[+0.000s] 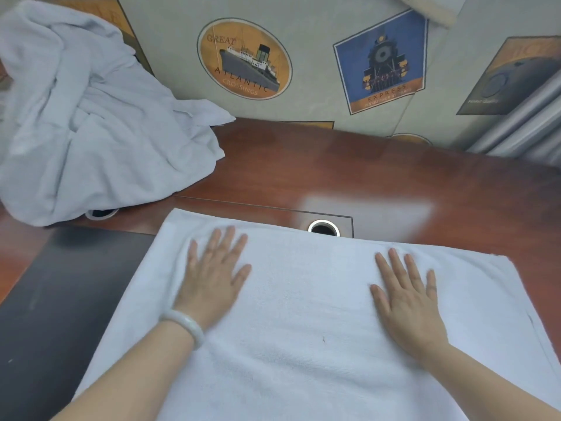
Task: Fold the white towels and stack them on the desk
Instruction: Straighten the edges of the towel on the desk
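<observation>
A white towel [303, 299] lies spread flat on the reddish wooden desk [349, 171], its far edge near the desk's middle. My left hand [212, 278] presses flat on the towel's left part, fingers straight and spread; a pale bangle circles that wrist. My right hand [406, 302] presses flat on the towel's right part, fingers straight too. A crumpled heap of white towels [91, 123] sits at the desk's far left, apart from both hands.
A round cable hole [323, 228] shows just beyond the flat towel's far edge, and another [101, 212] peeks from under the heap. A dark mat [60, 284] lies left of the towel. The wall behind carries ship and train posters.
</observation>
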Action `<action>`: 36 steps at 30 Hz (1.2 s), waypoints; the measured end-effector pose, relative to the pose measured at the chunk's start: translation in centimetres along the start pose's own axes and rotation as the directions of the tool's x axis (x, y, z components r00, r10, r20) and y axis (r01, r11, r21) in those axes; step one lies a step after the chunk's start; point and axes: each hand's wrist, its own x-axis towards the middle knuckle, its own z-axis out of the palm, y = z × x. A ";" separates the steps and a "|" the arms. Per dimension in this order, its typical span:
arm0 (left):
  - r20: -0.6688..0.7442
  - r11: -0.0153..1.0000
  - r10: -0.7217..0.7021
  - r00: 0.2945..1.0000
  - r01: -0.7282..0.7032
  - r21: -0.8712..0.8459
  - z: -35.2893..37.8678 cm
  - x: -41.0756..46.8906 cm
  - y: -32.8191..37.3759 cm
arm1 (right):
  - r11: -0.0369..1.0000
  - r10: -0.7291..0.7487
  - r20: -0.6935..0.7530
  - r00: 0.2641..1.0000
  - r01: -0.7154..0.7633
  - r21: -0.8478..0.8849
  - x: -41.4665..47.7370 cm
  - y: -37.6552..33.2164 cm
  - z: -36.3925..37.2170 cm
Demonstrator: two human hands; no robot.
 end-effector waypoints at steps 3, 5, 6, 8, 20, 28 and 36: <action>0.052 0.962 -0.269 0.962 0.271 -0.025 -0.8 2.3 -5.6 | 1.000 0.006 0.007 1.000 -0.006 -0.007 0.1 -0.1 -0.1; 0.062 0.932 -0.357 0.932 0.360 -0.040 -1.6 3.1 -5.1 | 1.000 0.008 0.009 1.000 -0.008 -0.012 0.1 -0.2 -0.1; 0.040 0.938 -0.341 0.939 0.343 -0.051 -1.8 3.1 -3.7 | 1.000 0.010 0.014 1.000 -0.010 -0.017 0.1 -0.1 -0.1; -0.024 0.989 -0.136 0.990 0.134 -0.068 -1.7 1.9 -0.8 | 1.000 0.011 0.013 1.000 -0.011 -0.009 0.1 -0.1 0.0; -0.010 0.999 0.024 1.000 -0.024 0.042 -2.6 -1.3 -8.4 | 0.999 0.036 0.016 0.999 -0.035 -0.021 0.1 0.3 0.4; 0.116 0.944 -0.324 0.939 0.330 -0.030 -2.2 -1.6 -6.3 | 0.998 0.030 0.012 0.999 -0.030 -0.054 0.2 0.6 0.8; 0.067 0.994 0.107 0.992 -0.105 -0.032 -1.3 -11.6 0.8 | 0.996 -0.078 -0.219 0.973 0.068 -0.054 -4.5 -10.6 -1.9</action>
